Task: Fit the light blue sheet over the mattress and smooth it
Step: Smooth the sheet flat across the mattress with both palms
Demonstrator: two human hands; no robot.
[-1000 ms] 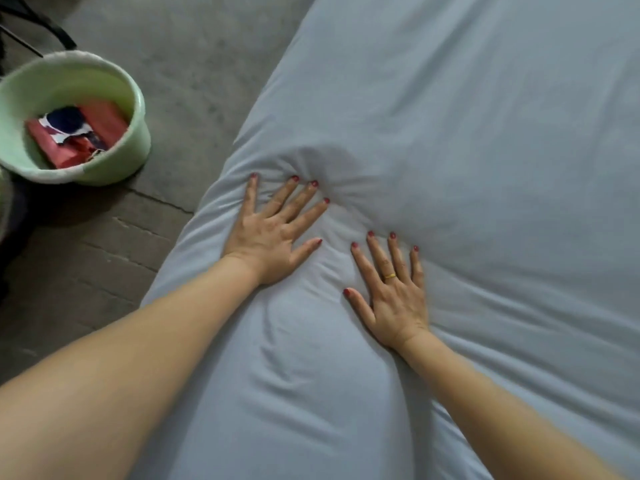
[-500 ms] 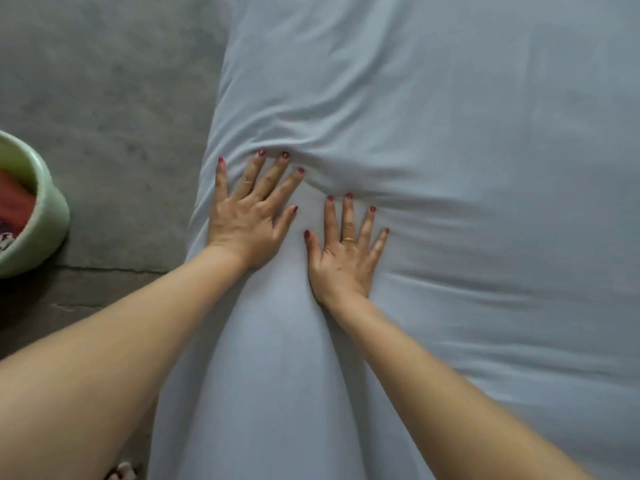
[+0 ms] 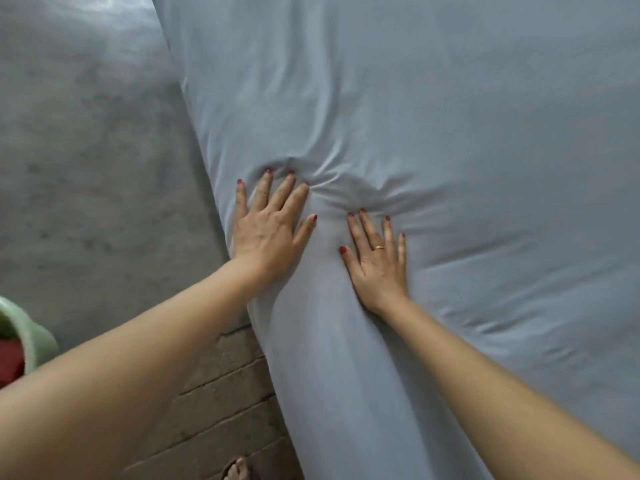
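Head view shows the light blue sheet (image 3: 450, 116) already covering the mattress, whose long edge runs up the frame beside the grey floor (image 3: 86, 168), with a green tub (image 3: 34, 337) at the lower left. Both hands press flat with straight fingers, gripping nothing: the left hand (image 3: 266, 233) by the mattress edge, the right hand (image 3: 377, 261) just beside it, further in. A bunched wrinkle (image 3: 343, 187) lies just ahead of the fingertips, nearer the left hand, so the next push probably goes forward.

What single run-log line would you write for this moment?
phase: smoothing | left hand: flat on light blue cotton sheet | right hand: flat on sheet | wrinkles: bunched ahead of fingers
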